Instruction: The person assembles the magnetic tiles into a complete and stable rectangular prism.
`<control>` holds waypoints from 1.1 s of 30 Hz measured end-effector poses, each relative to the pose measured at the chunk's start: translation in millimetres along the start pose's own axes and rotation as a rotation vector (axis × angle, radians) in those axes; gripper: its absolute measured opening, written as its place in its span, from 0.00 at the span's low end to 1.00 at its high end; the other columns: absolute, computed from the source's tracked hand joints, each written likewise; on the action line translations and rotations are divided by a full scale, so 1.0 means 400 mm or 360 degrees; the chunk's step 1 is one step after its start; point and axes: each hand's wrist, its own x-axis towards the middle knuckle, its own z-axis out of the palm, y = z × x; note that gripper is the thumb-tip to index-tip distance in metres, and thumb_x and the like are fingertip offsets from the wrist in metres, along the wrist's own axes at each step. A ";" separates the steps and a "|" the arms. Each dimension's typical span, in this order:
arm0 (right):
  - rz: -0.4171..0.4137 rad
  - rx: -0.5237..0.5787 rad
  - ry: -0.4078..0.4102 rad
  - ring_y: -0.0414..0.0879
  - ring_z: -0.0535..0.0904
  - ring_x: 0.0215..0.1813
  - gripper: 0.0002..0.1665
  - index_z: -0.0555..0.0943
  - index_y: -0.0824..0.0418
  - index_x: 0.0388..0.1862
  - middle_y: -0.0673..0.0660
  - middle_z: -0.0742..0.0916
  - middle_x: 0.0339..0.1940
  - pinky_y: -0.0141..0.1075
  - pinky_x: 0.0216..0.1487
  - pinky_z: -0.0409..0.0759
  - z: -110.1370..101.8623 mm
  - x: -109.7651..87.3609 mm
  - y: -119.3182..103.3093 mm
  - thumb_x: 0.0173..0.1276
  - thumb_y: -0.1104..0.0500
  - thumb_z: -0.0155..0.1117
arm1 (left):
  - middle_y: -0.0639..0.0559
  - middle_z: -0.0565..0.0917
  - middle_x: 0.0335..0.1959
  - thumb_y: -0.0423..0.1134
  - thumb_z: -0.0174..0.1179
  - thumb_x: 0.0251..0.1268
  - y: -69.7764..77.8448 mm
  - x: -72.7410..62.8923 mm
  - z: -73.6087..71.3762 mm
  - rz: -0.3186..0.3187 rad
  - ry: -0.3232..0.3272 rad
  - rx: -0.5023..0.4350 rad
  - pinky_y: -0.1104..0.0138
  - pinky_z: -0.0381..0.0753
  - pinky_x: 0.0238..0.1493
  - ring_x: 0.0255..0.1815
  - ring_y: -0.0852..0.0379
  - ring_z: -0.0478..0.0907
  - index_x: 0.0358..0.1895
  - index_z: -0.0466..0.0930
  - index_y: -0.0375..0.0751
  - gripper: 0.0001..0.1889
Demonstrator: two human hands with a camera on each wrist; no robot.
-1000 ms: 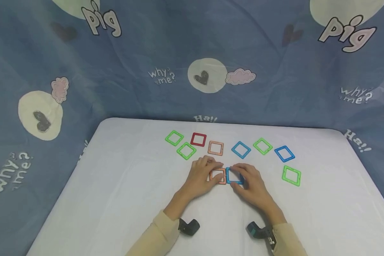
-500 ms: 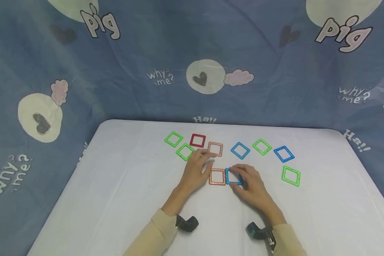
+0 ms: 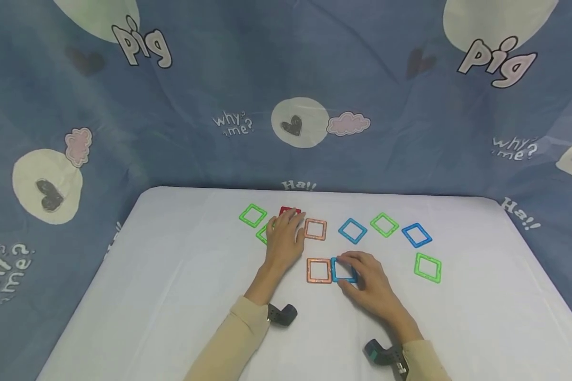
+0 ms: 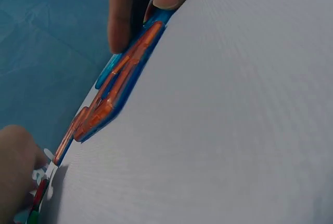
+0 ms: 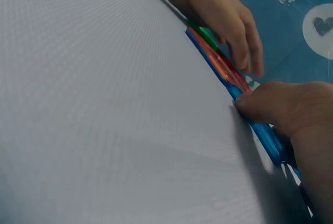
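My left hand (image 3: pixel 283 242) reaches over the red square frame tile (image 3: pixel 284 209), fingers extended, covering most of it. Contact with the tile cannot be made out. Part of a green square tile (image 3: pixel 261 236) shows beside that hand. My right hand (image 3: pixel 369 283) holds a blue square magnetic tile (image 3: pixel 345 279), thumb on its near edge and fingers on its far edge. In the right wrist view the thumb rests on that blue tile (image 5: pixel 266 139). An orange square tile (image 3: pixel 319 282) lies flat against the blue tile's left side.
Behind lie another orange tile (image 3: pixel 315 238), a blue tile (image 3: pixel 352 242), a green tile (image 3: pixel 384 235) and a darker blue tile (image 3: pixel 417 245). One green tile (image 3: pixel 428 280) lies right, another (image 3: pixel 252 225) far left. A patterned cloth (image 3: pixel 195 159) hangs behind the white table (image 3: pixel 148 296).
My left hand has let go of the front orange tile and moved away and left to the red tile. The right hand stays on the blue tile. The head view has tilted slightly.
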 end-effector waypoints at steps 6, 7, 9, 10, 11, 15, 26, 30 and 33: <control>-0.0007 -0.0013 0.0006 0.48 0.67 0.66 0.30 0.75 0.50 0.60 0.49 0.76 0.60 0.50 0.67 0.63 0.004 -0.005 0.000 0.57 0.53 0.70 | 0.48 0.77 0.59 0.33 0.51 0.64 0.002 -0.010 -0.008 -0.0011 -0.0032 0.0013 0.51 0.59 0.71 0.66 0.51 0.69 0.54 0.79 0.46 0.17; -0.0010 -0.0009 0.0008 0.48 0.67 0.66 0.30 0.75 0.50 0.60 0.49 0.77 0.60 0.50 0.67 0.62 0.002 -0.005 0.000 0.57 0.53 0.70 | 0.48 0.77 0.59 0.31 0.51 0.63 0.003 -0.011 -0.009 -0.0012 -0.0033 0.0003 0.52 0.59 0.71 0.65 0.50 0.69 0.53 0.79 0.46 0.17; -0.0023 -0.0010 0.0011 0.48 0.67 0.65 0.30 0.75 0.50 0.60 0.49 0.77 0.60 0.50 0.67 0.62 0.002 -0.004 0.002 0.57 0.53 0.70 | 0.48 0.76 0.57 0.29 0.51 0.62 0.006 -0.012 -0.011 -0.0025 -0.0049 -0.0003 0.54 0.59 0.71 0.64 0.51 0.68 0.52 0.79 0.46 0.17; -0.0029 -0.0007 0.0012 0.48 0.67 0.65 0.30 0.75 0.51 0.60 0.49 0.77 0.60 0.50 0.67 0.62 0.001 -0.003 0.002 0.57 0.53 0.70 | 0.49 0.76 0.57 0.29 0.51 0.62 0.006 -0.012 -0.011 -0.0033 -0.0051 -0.0003 0.55 0.60 0.71 0.63 0.51 0.68 0.52 0.79 0.47 0.18; -0.0034 -0.0005 0.0011 0.48 0.67 0.65 0.30 0.75 0.51 0.60 0.49 0.77 0.60 0.50 0.67 0.62 0.001 -0.002 0.003 0.57 0.53 0.70 | 0.49 0.76 0.56 0.28 0.51 0.62 0.005 -0.013 -0.011 -0.0040 -0.0049 0.0000 0.55 0.60 0.71 0.62 0.51 0.68 0.52 0.79 0.47 0.17; -0.0039 0.0006 0.0005 0.48 0.67 0.65 0.30 0.75 0.51 0.60 0.49 0.77 0.60 0.49 0.68 0.62 0.002 0.001 0.004 0.57 0.53 0.70 | 0.50 0.76 0.52 0.29 0.52 0.63 0.002 -0.013 -0.010 -0.0054 -0.0027 0.0029 0.57 0.65 0.67 0.58 0.51 0.70 0.50 0.80 0.48 0.16; 0.0000 0.0005 -0.0019 0.47 0.66 0.66 0.29 0.75 0.51 0.60 0.49 0.76 0.60 0.49 0.68 0.62 0.004 0.002 0.003 0.58 0.52 0.69 | 0.55 0.81 0.45 0.37 0.58 0.65 -0.009 -0.008 -0.012 -0.0129 0.0009 -0.0015 0.58 0.69 0.61 0.52 0.54 0.73 0.46 0.81 0.50 0.08; -0.0007 0.0003 -0.0014 0.47 0.67 0.66 0.29 0.75 0.51 0.60 0.49 0.76 0.60 0.49 0.68 0.62 0.004 0.002 0.004 0.58 0.52 0.69 | 0.55 0.82 0.43 0.37 0.59 0.64 -0.012 -0.007 -0.011 -0.0140 0.0020 -0.0033 0.58 0.68 0.62 0.50 0.54 0.74 0.44 0.82 0.50 0.07; -0.0019 0.0004 -0.0008 0.48 0.67 0.65 0.29 0.76 0.51 0.60 0.49 0.77 0.60 0.49 0.67 0.62 0.003 0.002 0.003 0.58 0.52 0.69 | 0.54 0.82 0.43 0.37 0.59 0.64 -0.013 -0.005 -0.013 -0.0149 0.0029 -0.0059 0.57 0.68 0.61 0.49 0.54 0.75 0.44 0.81 0.50 0.07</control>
